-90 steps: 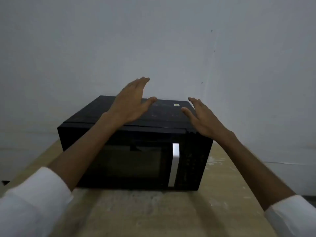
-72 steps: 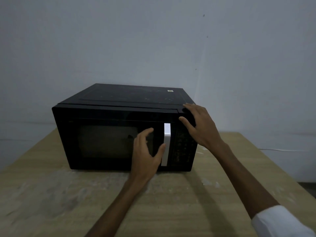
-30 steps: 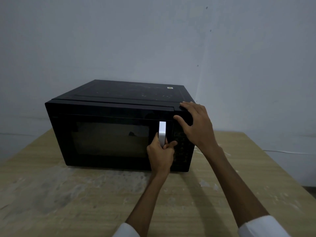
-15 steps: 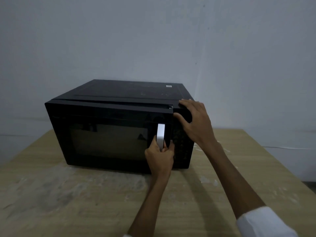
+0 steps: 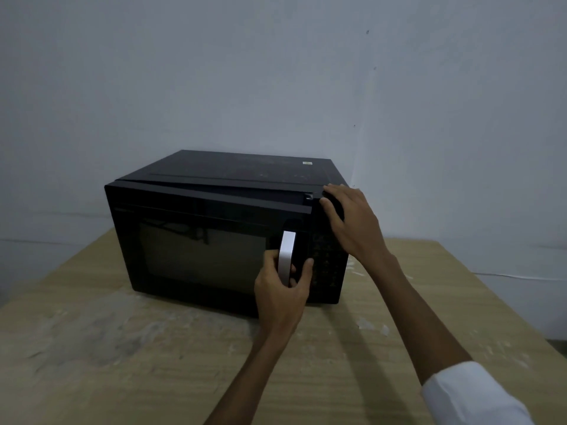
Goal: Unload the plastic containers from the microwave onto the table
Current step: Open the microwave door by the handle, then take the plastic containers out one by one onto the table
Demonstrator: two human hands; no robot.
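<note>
A black microwave (image 5: 233,176) stands on a wooden table (image 5: 122,363) against the wall. Its door (image 5: 196,250) is swung a little way out at the right edge, hinged on the left. My left hand (image 5: 280,292) is shut on the white door handle (image 5: 287,253). My right hand (image 5: 352,222) lies flat with spread fingers against the top right front corner of the microwave, over the control panel (image 5: 325,265). The inside is dark and no plastic containers can be seen.
The pale wall (image 5: 276,72) rises right behind the microwave. The table's worn front left area (image 5: 101,335) and its right side (image 5: 460,302) lie beside the microwave. A thin cable (image 5: 521,276) runs along the wall at the right.
My left hand reached the handle and closed on it; the door has come out from the body by a small gap. My right hand stays braced on the top right corner.
</note>
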